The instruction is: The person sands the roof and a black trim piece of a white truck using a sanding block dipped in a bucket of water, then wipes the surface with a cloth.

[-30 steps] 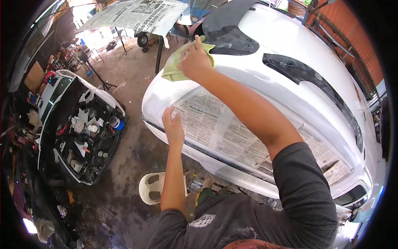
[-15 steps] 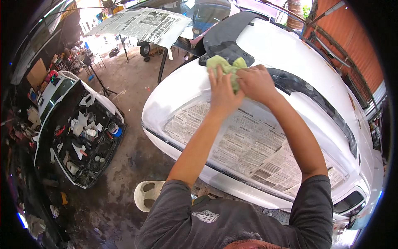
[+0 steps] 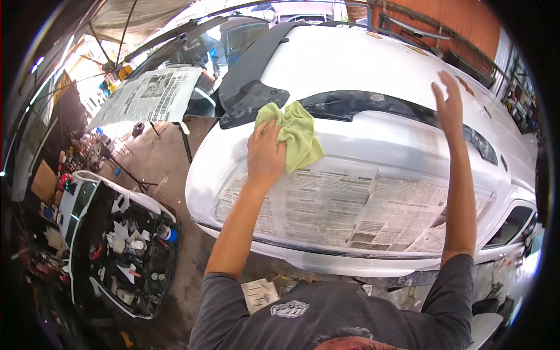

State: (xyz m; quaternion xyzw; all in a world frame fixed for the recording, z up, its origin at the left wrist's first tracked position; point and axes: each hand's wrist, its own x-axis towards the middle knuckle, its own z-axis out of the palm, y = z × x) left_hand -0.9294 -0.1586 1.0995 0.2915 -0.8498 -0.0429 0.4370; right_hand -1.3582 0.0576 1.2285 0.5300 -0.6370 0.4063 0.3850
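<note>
My left hand [image 3: 266, 151] grips a crumpled light-green cloth [image 3: 302, 137], its fingers bent over the left part while the rest hangs loose. The cloth lies against a white vehicle body [image 3: 361, 143], beside the end of a dark curved strip [image 3: 350, 104] and a dark grey trim panel [image 3: 251, 102]. Over to the right, my right hand [image 3: 450, 108] is raised with its fingers apart and nothing in it. It appears in front of the white roof; whether it touches the surface I cannot tell. Newspaper masking [image 3: 326, 201] covers the window area beneath my arms.
To the left sits a removed vehicle front section [image 3: 119, 245] strewn with cans, scraps and tools. Behind it, a newspaper-covered panel [image 3: 154, 93] rests on a stand. An orange corrugated wall [image 3: 461, 26] rises at the far right.
Both hands were together on the bunched cloth. My right hand has let go and moved right, opening. The cloth hangs more spread from my left hand, and the view has shifted.
</note>
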